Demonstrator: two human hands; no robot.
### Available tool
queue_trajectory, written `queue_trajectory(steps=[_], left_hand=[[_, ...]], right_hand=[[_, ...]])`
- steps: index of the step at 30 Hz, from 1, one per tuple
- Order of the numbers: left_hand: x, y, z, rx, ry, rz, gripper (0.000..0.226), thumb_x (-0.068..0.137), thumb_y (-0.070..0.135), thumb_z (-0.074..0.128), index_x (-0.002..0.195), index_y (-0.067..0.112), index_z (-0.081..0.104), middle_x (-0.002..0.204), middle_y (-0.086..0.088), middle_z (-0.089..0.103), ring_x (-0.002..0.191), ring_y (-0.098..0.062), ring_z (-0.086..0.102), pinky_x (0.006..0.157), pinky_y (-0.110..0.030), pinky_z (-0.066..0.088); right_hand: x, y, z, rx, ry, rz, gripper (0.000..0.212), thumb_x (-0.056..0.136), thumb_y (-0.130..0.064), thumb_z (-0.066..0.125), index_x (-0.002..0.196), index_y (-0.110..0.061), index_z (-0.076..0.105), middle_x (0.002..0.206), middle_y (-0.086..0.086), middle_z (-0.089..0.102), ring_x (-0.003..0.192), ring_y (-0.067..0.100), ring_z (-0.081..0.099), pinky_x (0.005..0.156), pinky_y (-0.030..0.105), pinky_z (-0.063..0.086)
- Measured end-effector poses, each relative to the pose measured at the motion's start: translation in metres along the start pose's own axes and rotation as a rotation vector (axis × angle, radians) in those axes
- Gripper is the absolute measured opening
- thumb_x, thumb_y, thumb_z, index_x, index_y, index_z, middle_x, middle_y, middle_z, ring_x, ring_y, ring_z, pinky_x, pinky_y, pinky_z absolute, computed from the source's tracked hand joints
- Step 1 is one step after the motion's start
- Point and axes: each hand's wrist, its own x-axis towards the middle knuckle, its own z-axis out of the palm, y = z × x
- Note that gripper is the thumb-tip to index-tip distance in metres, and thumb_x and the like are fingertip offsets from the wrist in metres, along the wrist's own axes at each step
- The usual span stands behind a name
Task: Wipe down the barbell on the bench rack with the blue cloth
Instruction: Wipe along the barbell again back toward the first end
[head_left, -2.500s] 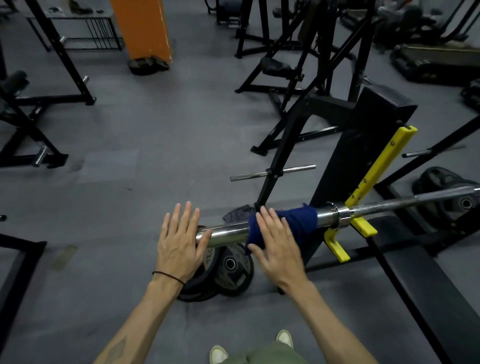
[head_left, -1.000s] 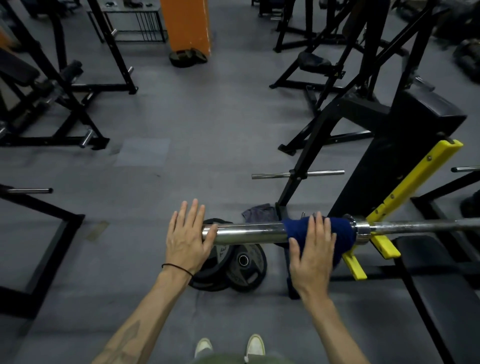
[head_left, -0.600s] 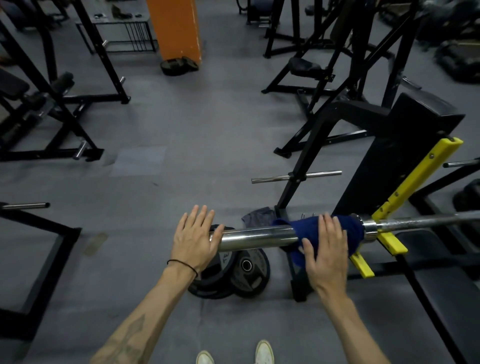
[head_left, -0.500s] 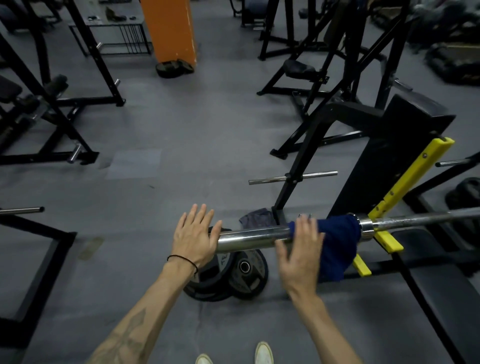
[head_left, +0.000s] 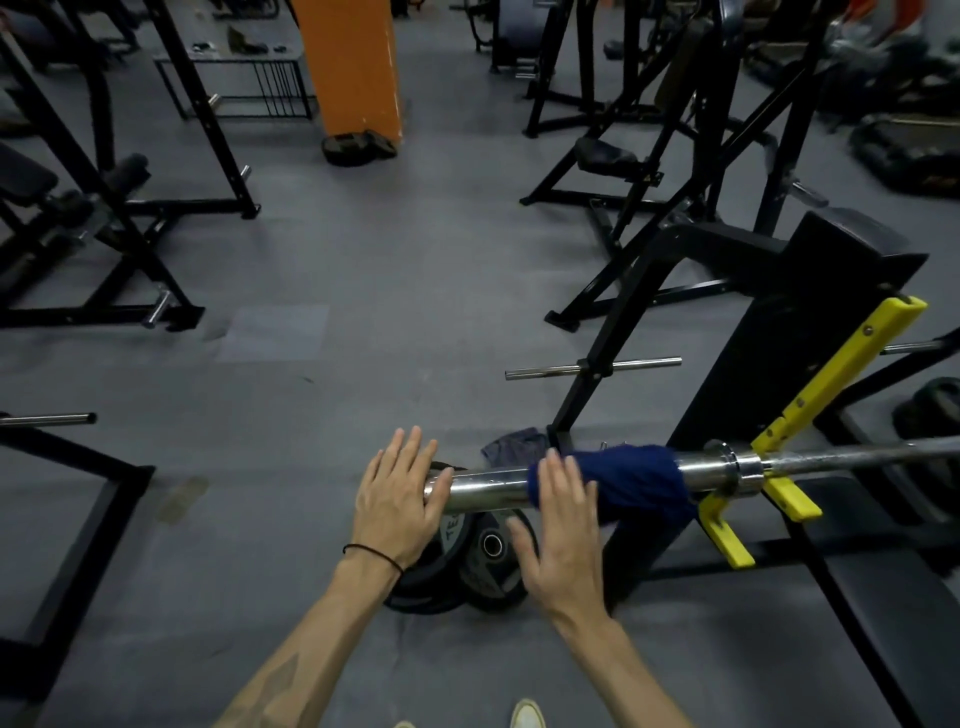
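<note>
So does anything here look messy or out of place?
Slightly. A crumpled grey rag lies on the floor beside the rack's foot, and two weight plates lie loose under the barbell sleeve. The blue cloth hangs unevenly over the sleeve.

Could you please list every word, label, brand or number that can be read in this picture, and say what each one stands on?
"TE": pale raised letters on the weight plate lying on the floor under the barbell, just right of the left hand; the rest of the word is hidden.
Orange marking on the dark equipment at the far right: too blurred to read.
Nothing else legible; the blue cloth bears no text.
</note>
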Motion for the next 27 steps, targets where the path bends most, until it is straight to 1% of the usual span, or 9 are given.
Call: queue_trajectory(steps=[3, 8, 10, 13, 16, 19, 22, 24, 27], left_hand=[[-0.002, -0.004, 0.001, -0.002, 0.014, 0.007, 0.067, 0.103, 0.057, 0.021, 0.142, 0.015, 0.056, 0.151, -0.006, 0.049, 0.145, -0.025, 0.038, 0.116, -0.043, 0.034], [-0.001, -0.004, 0.005, -0.015, 0.038, -0.003, 0.059, 0.102, 0.049, 0.03, 0.14, 0.014, 0.058, 0.148, -0.008, 0.052, 0.143, -0.027, 0.042, 0.113, -0.046, 0.04], [-0.001, -0.004, 0.006, -0.011, 0.041, 0.008, 0.058, 0.102, 0.048, 0.031, 0.139, 0.014, 0.059, 0.148, -0.009, 0.053, 0.142, -0.027, 0.043, 0.112, -0.046, 0.041], [-0.003, -0.008, 0.005, 0.008, 0.03, 0.026, 0.059, 0.103, 0.05, 0.027, 0.144, 0.017, 0.054, 0.151, -0.007, 0.049, 0.144, -0.026, 0.039, 0.114, -0.044, 0.036], [-0.003, -0.009, 0.004, 0.0, 0.033, 0.033, 0.06, 0.103, 0.051, 0.026, 0.145, 0.018, 0.052, 0.151, -0.006, 0.049, 0.145, -0.025, 0.039, 0.114, -0.044, 0.036], [-0.001, -0.008, 0.005, -0.009, 0.047, 0.032, 0.057, 0.102, 0.048, 0.03, 0.142, 0.017, 0.057, 0.149, -0.007, 0.052, 0.143, -0.026, 0.042, 0.112, -0.044, 0.038], [0.001, -0.009, 0.006, -0.018, 0.05, 0.043, 0.055, 0.102, 0.046, 0.032, 0.137, 0.016, 0.061, 0.147, -0.007, 0.054, 0.142, -0.026, 0.043, 0.113, -0.043, 0.035], [0.002, -0.01, 0.008, -0.021, 0.048, 0.058, 0.055, 0.102, 0.046, 0.031, 0.137, 0.015, 0.061, 0.146, -0.008, 0.054, 0.142, -0.025, 0.043, 0.114, -0.041, 0.032], [0.0, -0.011, 0.009, -0.047, 0.061, 0.062, 0.055, 0.102, 0.045, 0.032, 0.137, 0.015, 0.061, 0.146, -0.007, 0.055, 0.141, -0.025, 0.044, 0.114, -0.042, 0.034]], right_hand=[[0.003, 0.039, -0.018, -0.131, -0.048, -0.16, 0.064, 0.11, -0.049, 0.031, 0.16, -0.008, 0.034, 0.171, 0.004, 0.024, 0.158, 0.022, 0.021, 0.126, 0.05, 0.02], [0.006, 0.027, -0.017, 0.028, 0.119, 0.206, 0.07, 0.108, -0.052, 0.031, 0.161, -0.007, 0.03, 0.171, 0.004, 0.022, 0.16, 0.023, 0.012, 0.128, 0.054, 0.01], [0.001, -0.008, 0.002, 0.075, 0.029, 0.094, 0.075, 0.106, -0.056, 0.032, 0.162, -0.007, 0.026, 0.172, 0.006, 0.019, 0.16, 0.024, 0.01, 0.13, 0.047, 0.003], [-0.002, 0.006, -0.002, -0.024, -0.077, -0.173, 0.069, 0.108, -0.053, 0.034, 0.161, -0.009, 0.032, 0.171, 0.003, 0.024, 0.158, 0.023, 0.019, 0.127, 0.05, 0.015], [0.003, 0.055, -0.027, -0.057, 0.065, 0.04, 0.061, 0.109, -0.046, 0.032, 0.159, -0.011, 0.037, 0.17, -0.001, 0.026, 0.158, 0.019, 0.02, 0.123, 0.059, 0.022], [0.005, 0.036, -0.02, 0.053, 0.157, 0.277, 0.066, 0.107, -0.049, 0.033, 0.162, -0.011, 0.029, 0.172, -0.001, 0.019, 0.16, 0.019, 0.01, 0.127, 0.06, 0.012], [-0.004, -0.014, 0.003, 0.056, -0.029, -0.008, 0.074, 0.107, -0.056, 0.032, 0.163, -0.008, 0.022, 0.173, 0.004, 0.014, 0.16, 0.024, 0.008, 0.129, 0.045, 0.004], [-0.009, -0.01, 0.0, -0.012, -0.109, -0.218, 0.068, 0.108, -0.053, 0.036, 0.161, -0.009, 0.032, 0.171, 0.004, 0.023, 0.158, 0.023, 0.019, 0.128, 0.043, 0.012], [0.0, 0.012, -0.026, -0.008, 0.041, -0.116, 0.053, 0.109, -0.046, 0.037, 0.141, -0.012, 0.062, 0.154, -0.005, 0.049, 0.142, 0.019, 0.047, 0.116, 0.053, 0.035]])
